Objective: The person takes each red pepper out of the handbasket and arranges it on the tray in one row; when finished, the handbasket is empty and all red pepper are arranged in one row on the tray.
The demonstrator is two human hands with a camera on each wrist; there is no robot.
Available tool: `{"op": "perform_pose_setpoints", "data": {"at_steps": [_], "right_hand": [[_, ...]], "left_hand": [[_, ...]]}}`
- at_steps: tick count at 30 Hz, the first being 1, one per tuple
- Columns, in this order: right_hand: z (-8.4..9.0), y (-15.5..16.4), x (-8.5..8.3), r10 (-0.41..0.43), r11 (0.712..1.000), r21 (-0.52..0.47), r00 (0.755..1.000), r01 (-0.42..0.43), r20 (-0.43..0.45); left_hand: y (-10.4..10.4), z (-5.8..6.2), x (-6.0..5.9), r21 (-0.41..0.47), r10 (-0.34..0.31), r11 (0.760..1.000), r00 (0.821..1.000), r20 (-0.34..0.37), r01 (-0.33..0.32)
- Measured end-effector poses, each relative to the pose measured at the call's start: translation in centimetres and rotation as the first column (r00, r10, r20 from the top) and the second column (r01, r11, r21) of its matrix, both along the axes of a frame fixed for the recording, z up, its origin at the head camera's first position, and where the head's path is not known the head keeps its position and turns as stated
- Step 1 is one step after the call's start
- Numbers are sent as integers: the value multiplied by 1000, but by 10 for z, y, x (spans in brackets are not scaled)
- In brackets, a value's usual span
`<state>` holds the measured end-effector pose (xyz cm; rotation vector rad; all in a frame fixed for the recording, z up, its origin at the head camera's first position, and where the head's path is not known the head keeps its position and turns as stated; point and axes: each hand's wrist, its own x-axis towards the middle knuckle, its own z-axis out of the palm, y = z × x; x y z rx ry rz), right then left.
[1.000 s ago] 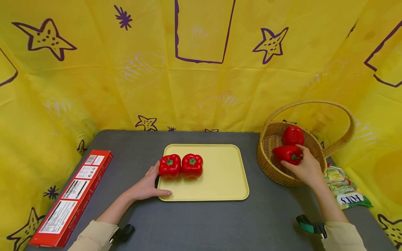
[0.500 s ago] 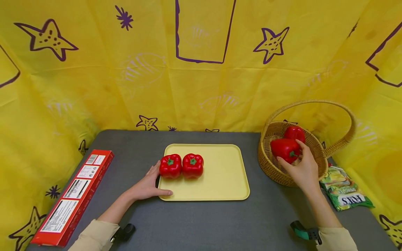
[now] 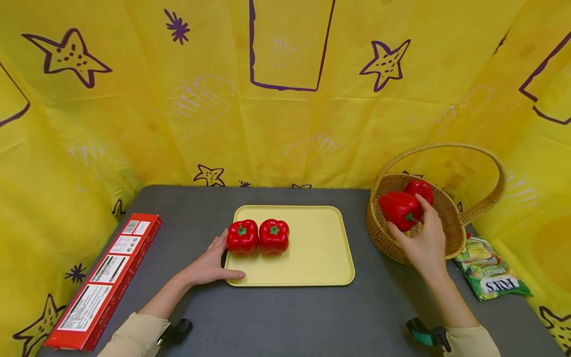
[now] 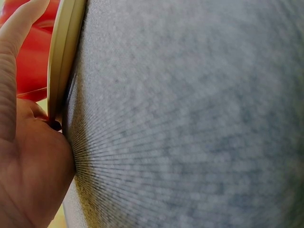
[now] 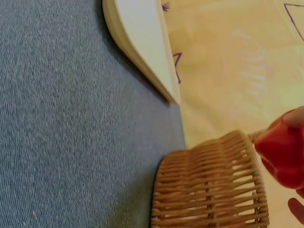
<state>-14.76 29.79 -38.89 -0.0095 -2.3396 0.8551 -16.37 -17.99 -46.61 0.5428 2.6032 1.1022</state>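
The right hand [image 3: 426, 243] grips a pepper [image 3: 399, 209] just above the basket [image 3: 379, 233] — mid-lift. Next, probably, it carries it to the tray [image 3: 312, 248], which the left hand's [image 3: 207, 265] straight fingers steady.

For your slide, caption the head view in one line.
Right hand lifts a red bell pepper from the wicker basket; left hand steadies the yellow tray.

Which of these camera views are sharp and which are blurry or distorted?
Head view: evenly lit, sharp, wide-angle bending at the edges; the right hand holding a red pepper over the basket is clear. Left wrist view: too close, so the left hand, tray rim and table are soft. Right wrist view: the pepper is blurred and cut off.
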Motion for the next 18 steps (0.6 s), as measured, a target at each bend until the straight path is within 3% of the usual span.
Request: {"op": "perform_pose_setpoints", "data": {"at_steps": [9,18], "right_hand": [[4,-15,2,34,999,-24,999,-34,-15],[3,-31,1,105,994,-23,994,-104,39]], "left_hand": [[0,-1,0,-3,6,1000,1000,6,-6],[0,0,0,-1,11,1000,1000,1,-11]]}}
